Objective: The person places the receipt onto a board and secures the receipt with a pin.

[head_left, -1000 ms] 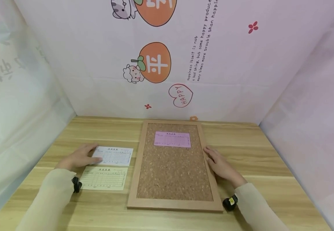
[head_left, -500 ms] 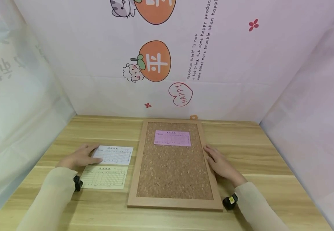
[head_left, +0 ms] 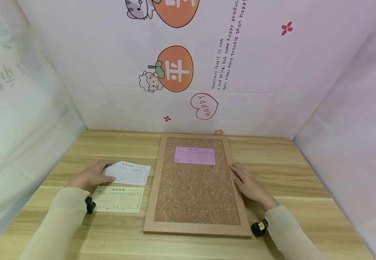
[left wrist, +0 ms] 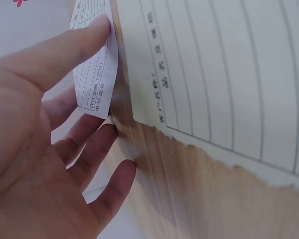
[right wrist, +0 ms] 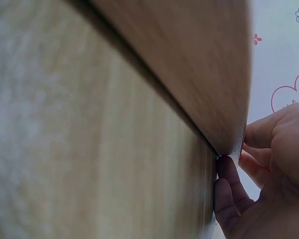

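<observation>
My left hand [head_left: 90,175] pinches the left end of a white receipt slip [head_left: 131,174], thumb on its face and index finger behind it. In the left wrist view the held end of this slip [left wrist: 95,82] is lifted off the wood, and the other fingers touch the table. Just below lies a pale yellow receipt slip [head_left: 118,199], flat, its torn edge showing up close. My right hand [head_left: 251,185] rests against the right side of a wood-framed corkboard [head_left: 197,195], its fingertips touching the frame. A pink receipt slip [head_left: 194,155] lies on the cork's upper part.
The wooden table [head_left: 288,173] runs back to a printed white cloth [head_left: 253,108]. More cloth hangs at the left and right sides. A black wrist camera [head_left: 259,227] on the right arm sits close to the board's lower right corner.
The white slip lay flat before; now its left end is raised and bent up in my left hand. My right hand and the corkboard stay in place.
</observation>
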`<state>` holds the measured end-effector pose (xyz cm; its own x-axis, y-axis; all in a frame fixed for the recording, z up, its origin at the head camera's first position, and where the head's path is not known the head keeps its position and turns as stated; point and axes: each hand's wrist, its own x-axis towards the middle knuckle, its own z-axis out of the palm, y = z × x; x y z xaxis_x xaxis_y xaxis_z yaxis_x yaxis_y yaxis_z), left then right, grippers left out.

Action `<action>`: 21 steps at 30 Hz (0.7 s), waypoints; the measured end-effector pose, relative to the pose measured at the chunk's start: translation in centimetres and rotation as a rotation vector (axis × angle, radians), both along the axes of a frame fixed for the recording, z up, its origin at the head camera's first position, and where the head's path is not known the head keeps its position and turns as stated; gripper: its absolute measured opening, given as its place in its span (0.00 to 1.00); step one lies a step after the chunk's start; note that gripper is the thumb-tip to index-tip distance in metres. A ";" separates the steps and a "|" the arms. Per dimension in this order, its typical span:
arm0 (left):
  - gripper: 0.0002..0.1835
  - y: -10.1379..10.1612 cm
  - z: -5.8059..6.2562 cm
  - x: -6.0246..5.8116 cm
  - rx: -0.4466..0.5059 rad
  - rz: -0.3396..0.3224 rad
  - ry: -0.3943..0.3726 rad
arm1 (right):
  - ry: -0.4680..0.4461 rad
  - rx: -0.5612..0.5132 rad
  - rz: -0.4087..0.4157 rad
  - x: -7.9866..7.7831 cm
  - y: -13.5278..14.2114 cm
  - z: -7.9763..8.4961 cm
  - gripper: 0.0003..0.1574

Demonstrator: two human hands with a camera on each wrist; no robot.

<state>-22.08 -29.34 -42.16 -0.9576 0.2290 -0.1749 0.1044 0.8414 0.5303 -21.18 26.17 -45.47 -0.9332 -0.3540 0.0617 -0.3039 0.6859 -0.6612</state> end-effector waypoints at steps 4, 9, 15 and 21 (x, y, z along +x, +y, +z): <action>0.40 0.0 -0.1 -0.2 0.009 0.013 0.006 | 0.005 -0.001 -0.004 0.1 0.0 0.2 0.31; 0.40 0.2 -0.1 -0.3 0.011 0.030 0.026 | 0.013 0.010 -0.006 0.2 0.0 0.4 0.31; 0.39 0.5 0.0 -0.4 0.039 0.029 0.048 | 0.004 0.017 -0.010 0.2 0.0 0.2 0.31; 0.40 0.7 0.0 -0.3 0.115 0.046 0.010 | 0.002 0.020 -0.010 0.2 0.0 0.2 0.31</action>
<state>-22.38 -28.68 -42.16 -0.9691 0.2030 -0.1403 0.0730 0.7788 0.6230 -20.99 26.21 -45.25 -0.9367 -0.3456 0.0567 -0.2982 0.7022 -0.6465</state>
